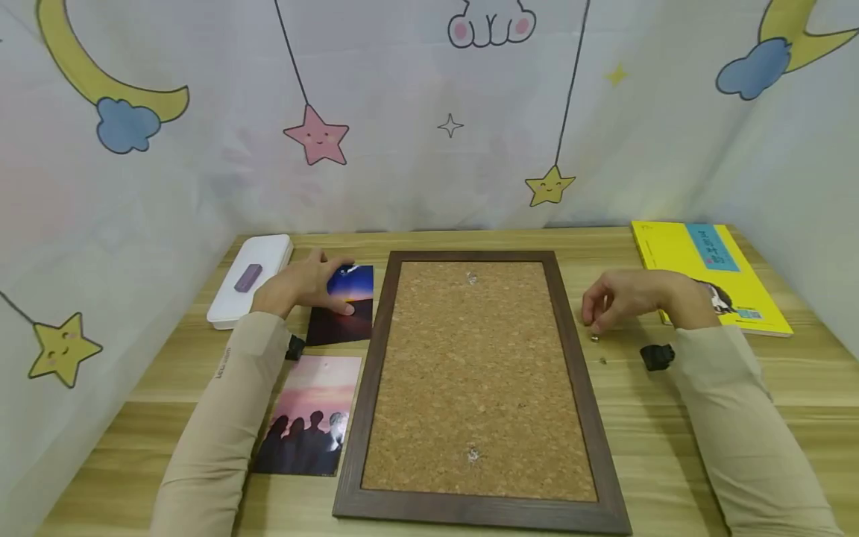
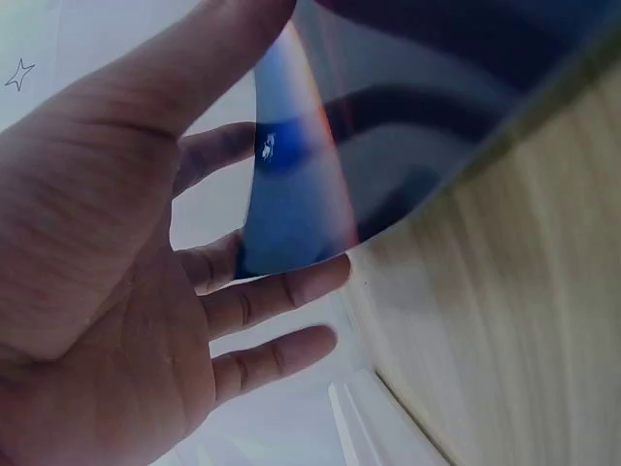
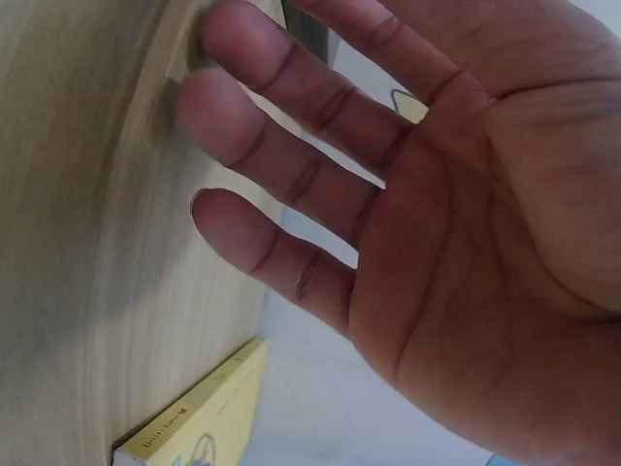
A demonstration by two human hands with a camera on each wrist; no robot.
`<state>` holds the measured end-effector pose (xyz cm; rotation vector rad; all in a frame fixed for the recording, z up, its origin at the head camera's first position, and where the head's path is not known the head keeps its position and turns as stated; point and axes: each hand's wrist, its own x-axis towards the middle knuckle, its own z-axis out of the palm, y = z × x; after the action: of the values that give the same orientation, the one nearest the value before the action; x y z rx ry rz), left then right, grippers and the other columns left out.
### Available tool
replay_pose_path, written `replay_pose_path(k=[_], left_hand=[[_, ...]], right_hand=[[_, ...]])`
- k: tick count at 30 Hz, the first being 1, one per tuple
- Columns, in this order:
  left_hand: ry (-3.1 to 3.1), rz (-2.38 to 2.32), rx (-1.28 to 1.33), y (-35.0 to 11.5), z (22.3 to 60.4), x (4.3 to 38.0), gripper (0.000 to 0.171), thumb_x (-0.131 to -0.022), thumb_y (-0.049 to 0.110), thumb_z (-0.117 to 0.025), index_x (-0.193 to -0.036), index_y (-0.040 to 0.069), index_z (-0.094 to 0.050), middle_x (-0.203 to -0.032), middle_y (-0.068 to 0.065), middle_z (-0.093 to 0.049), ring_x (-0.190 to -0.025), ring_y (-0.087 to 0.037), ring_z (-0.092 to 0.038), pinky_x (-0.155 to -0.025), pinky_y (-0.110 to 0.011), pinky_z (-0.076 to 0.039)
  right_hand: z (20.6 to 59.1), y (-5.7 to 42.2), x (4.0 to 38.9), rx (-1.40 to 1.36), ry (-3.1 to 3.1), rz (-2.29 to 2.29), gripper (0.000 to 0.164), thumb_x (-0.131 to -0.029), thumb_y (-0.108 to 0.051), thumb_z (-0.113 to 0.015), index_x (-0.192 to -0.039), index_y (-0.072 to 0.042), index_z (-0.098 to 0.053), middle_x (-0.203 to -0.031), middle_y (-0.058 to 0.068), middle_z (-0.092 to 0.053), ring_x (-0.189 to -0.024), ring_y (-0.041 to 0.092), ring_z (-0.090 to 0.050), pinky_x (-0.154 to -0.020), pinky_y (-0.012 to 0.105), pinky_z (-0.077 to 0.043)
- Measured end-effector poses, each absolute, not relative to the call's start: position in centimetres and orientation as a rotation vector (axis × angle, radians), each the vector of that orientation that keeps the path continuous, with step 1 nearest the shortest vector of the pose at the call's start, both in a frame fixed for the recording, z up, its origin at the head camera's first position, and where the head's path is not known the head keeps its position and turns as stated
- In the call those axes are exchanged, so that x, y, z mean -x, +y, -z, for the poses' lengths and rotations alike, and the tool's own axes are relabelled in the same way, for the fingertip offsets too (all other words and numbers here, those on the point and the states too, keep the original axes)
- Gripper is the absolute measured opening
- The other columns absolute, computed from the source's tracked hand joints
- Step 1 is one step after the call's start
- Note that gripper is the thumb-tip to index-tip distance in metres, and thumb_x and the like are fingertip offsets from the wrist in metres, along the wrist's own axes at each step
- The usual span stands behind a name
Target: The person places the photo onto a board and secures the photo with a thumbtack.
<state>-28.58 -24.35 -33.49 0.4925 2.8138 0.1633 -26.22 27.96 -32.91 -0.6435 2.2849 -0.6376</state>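
A framed cork board (image 1: 483,365) lay flat in the middle of the bench (image 1: 658,455), between the two hands, with two small, clear, shiny pieces on its surface, one near the far end and one near the near end. A pale curtain (image 1: 416,97) printed with stars and moons hung behind. At the far left rested a white case (image 1: 268,261), carrying a purple block (image 1: 248,277); at the far right lay a yellow book (image 1: 684,257), its near left part hidden by the right hand (image 1: 624,294) and wrist. The silhouette photograph (image 1: 312,418) lay left of the board, partly covered by the left sleeve (image 1: 224,410).

The sunset photograph (image 1: 356,324) was just beyond it, beside the board's left edge and partly masked by the left hand (image 1: 302,283). This hand was clamped on the photograph, the thumb over its face and two fingers passing behind its edge; the remaining two extended free, spread apart. The right hand was bent downward, thumb and forefinger close together above a small metal pin (image 1: 594,338); whether they gripped it could not be told. Its other fingers were gently bent. A second pin (image 1: 602,361) lay nearby.
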Motion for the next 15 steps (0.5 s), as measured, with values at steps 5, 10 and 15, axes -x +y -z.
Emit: replay_pose_path(k=[5,10,15], left_hand=[[2.844,-0.171,-0.515,-24.47,33.32,28.77,0.091,-0.081,0.046,-0.082,-0.151,0.014,-0.035,-0.136,-0.033,-0.036,-0.099,-0.045,-0.059,-0.088,-0.06,-0.048],[2.926,-0.155,-0.615,-24.75,33.29,29.24,0.071,-0.087,0.026,-0.08,-0.146,0.014,-0.042,-0.132,-0.031,-0.044,-0.103,-0.046,-0.059,-0.088,-0.061,-0.048],[3.027,-0.149,-0.728,-24.9,33.54,29.42,0.049,-0.093,0.008,-0.07,-0.137,0.013,-0.05,-0.123,-0.027,-0.053,-0.104,-0.044,-0.06,-0.087,-0.06,-0.049]], right_hand=[[32.95,27.74,26.05,0.591,2.172,0.659,0.017,-0.085,-0.012,-0.08,-0.094,-0.004,-0.07,-0.081,0.002,-0.062,-0.076,0.015,-0.052,-0.07,0.027,-0.043],[32.74,27.51,26.06,0.592,2.087,0.682,0.018,-0.085,-0.006,-0.079,-0.095,0.003,-0.067,-0.078,0.002,-0.062,-0.071,0.011,-0.052,-0.066,0.023,-0.043],[32.94,27.21,26.05,0.584,2.044,0.673,0.017,-0.085,-0.003,-0.078,-0.094,0.005,-0.066,-0.074,0.001,-0.06,-0.066,0.009,-0.05,-0.063,0.022,-0.041]])
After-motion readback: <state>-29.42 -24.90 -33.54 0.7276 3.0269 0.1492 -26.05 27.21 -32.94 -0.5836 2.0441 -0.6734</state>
